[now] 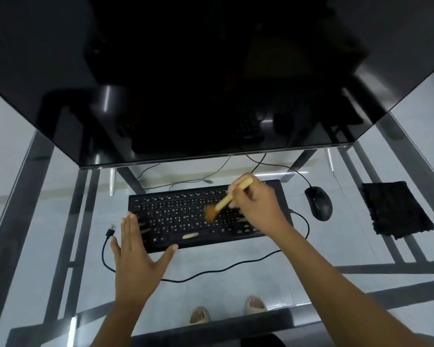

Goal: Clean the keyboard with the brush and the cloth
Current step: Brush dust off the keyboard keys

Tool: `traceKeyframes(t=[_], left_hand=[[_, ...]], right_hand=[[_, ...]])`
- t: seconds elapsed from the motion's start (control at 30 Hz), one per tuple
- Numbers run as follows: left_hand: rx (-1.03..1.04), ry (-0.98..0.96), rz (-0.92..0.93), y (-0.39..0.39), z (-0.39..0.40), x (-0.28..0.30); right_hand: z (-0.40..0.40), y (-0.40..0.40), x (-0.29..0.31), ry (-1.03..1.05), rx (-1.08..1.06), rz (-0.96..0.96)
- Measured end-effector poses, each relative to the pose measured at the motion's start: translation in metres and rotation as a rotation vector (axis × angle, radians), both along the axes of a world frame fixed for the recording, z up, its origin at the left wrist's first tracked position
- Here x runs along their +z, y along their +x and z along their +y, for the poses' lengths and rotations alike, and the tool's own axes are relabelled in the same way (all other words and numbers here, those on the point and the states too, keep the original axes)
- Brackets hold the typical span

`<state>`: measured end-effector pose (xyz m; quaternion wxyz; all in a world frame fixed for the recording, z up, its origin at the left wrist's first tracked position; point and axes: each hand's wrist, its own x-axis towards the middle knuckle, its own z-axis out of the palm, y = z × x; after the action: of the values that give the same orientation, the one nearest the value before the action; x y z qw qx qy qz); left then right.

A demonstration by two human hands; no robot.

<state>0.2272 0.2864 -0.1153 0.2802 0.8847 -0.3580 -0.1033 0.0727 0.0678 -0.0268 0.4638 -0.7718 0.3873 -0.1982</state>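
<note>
Head view looks down through a glass desk (48, 221) at a black keyboard (181, 216) lying near the middle, its long axis running left to right, parallel to the desk's near edge. The right hand (258, 206) grips the pale wooden handle of a brush (226, 200), fingers curled round it over the keyboard's right half; the handle tilts up and away toward the far right, and the brown bristles point down-left, touching or just above the keys near the centre. The left hand (135, 249) lies flat with fingers straight and spread, holding nothing, its fingertips on the keyboard's near-left corner and its palm on the glass, apparently steadying the board.

The relation that matters: unbrushed keys stretch left of the bristles along the long axis, so the coming stroke probably sweeps leftward toward the steadying hand, and the right hand is the one placed to make it. The cloth (396, 209), dark and folded, rests near the desk's right edge, well apart from the keyboard, beyond the mouse (318, 202); the right hand is nearer to it. Brushing seems under way, wiping not yet begun. A cable (105, 256) loops off the keyboard's left end along the near side.
</note>
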Motion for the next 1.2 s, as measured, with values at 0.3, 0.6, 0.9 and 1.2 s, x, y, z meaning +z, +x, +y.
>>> traceKeyframes(t=[0.3,0.6,0.9,1.2], left_hand=[[0.103,-0.055,0.171,0.006,0.014,-0.007],[0.118,-0.045,0.194,0.006,0.017,-0.006],[0.118,-0.09,0.237,0.011,0.02,-0.006],[0.076,-0.095,0.214,0.011,0.021,-0.003]], right_hand=[[0.016,0.022,-0.007,-0.094,0.086,0.09],[0.033,0.049,-0.006,-0.041,0.109,0.079],[0.051,0.086,-0.003,-0.225,0.065,0.055],[0.082,0.095,0.001,-0.115,0.365,0.267]])
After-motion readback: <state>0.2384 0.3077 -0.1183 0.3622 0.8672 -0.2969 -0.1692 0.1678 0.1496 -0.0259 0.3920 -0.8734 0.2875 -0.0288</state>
